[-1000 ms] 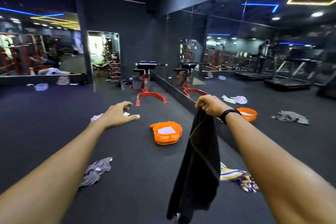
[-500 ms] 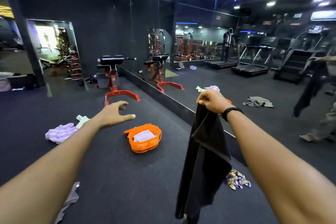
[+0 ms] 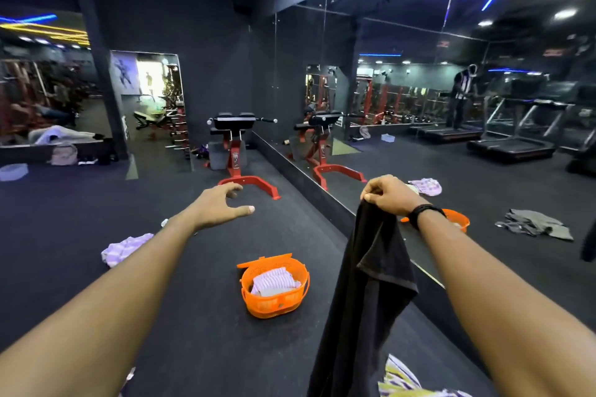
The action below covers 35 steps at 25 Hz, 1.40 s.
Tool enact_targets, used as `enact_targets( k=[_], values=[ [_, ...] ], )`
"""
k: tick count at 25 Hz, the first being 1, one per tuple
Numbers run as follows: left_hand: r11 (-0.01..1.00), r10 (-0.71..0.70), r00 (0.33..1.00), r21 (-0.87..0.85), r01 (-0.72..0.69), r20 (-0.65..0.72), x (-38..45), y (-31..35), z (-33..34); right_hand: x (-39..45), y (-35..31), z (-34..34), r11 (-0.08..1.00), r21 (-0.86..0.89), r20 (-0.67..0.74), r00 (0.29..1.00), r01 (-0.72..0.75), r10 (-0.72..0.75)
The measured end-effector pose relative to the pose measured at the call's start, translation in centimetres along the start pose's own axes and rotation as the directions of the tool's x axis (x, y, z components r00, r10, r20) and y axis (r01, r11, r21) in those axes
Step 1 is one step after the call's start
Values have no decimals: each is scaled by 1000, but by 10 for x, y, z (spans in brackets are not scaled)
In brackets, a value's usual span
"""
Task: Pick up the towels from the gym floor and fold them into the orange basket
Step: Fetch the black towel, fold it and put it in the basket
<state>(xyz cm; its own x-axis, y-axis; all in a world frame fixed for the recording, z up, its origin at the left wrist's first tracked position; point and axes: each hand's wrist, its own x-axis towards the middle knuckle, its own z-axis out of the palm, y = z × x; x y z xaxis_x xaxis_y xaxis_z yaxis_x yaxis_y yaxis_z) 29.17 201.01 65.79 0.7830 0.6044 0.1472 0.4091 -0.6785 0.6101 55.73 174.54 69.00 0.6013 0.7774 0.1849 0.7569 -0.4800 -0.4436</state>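
Above the round orange plastic basket (image 3: 275, 291), the right hand (image 3: 388, 195) pinches a long black cloth towel (image 3: 361, 300) by its top edge so it hangs straight for folding; the left hand (image 3: 219, 205) reaches out with fingers (image 3: 240, 210) spread and empty.

Both forearms are bare up to the bottom edge of the picture, with no sleeve in view on either one. The left hand (image 3: 222, 203) wears nothing: no ring, band or glove shows on it or on the wrist behind it. Just behind the right hand (image 3: 388, 195), a narrow black band (image 3: 424, 213) circles the wrist, plain and dark, with no face or markings that can be made out. The fingernails that show are short and unpainted.
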Motion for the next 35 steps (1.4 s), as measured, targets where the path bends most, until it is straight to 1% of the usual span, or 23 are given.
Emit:
enact_targets(
  k=[3, 8, 12, 16, 20, 23, 25, 27, 28, 30, 31, 32, 33, 35],
  values=[
    [1000, 0, 1000, -2, 0, -16, 58, -1, 11, 64, 7, 6, 999, 21, 14, 999, 48, -48],
    [1000, 6, 1000, 13, -5, -9, 157, -21, 27, 166, 24, 25, 993, 56, 7, 994, 105, -106],
    [999, 45, 999, -16, -45, -19, 253, -32, 36, 258, 30, 43, 972, 186, 11, 989, 145, -149],
    [991, 128, 990, -42, -126, 59, 353, -16, 44, 349, 26, 53, 948, 281, 110, 976, 151, -188],
    [971, 230, 962, -93, -218, 149, 441, 13, 58, 433, 26, 60, 911, 389, 165, 962, 138, -217],
    [958, 282, 931, -22, -285, 233, 486, 23, 76, 476, 39, 67, 887, 443, 170, 958, 134, -230],
    [951, 298, 925, 12, -309, 236, 515, 19, 84, 506, 53, 73, 879, 458, 176, 956, 131, -234],
    [959, 280, 942, -19, -282, 186, 544, 12, 89, 539, 69, 82, 911, 382, 190, 951, 156, -243],
    [965, 260, 956, -75, -252, 136, 559, 10, 90, 559, 79, 88, 939, 291, 215, 943, 186, -254],
    [952, 192, 981, -248, -179, 30, 588, 3, 86, 596, 103, 104, 968, 64, 273, 929, 241, -249],
    [932, 143, 989, -333, -144, -26, 601, -3, 81, 612, 113, 112, 972, -6, 297, 929, 234, -222],
    [914, 85, 993, -390, -109, -79, 614, -11, 75, 626, 122, 118, 978, -8, 317, 928, 209, -196],
    [908, 23, 991, -413, -76, -131, 628, -21, 69, 643, 129, 121, 981, 42, 326, 925, 190, -193],
    [936, -89, 971, -352, 6, -220, 651, -45, 56, 678, 132, 121, 953, 235, 270, 929, 192, -253]
  ],
)
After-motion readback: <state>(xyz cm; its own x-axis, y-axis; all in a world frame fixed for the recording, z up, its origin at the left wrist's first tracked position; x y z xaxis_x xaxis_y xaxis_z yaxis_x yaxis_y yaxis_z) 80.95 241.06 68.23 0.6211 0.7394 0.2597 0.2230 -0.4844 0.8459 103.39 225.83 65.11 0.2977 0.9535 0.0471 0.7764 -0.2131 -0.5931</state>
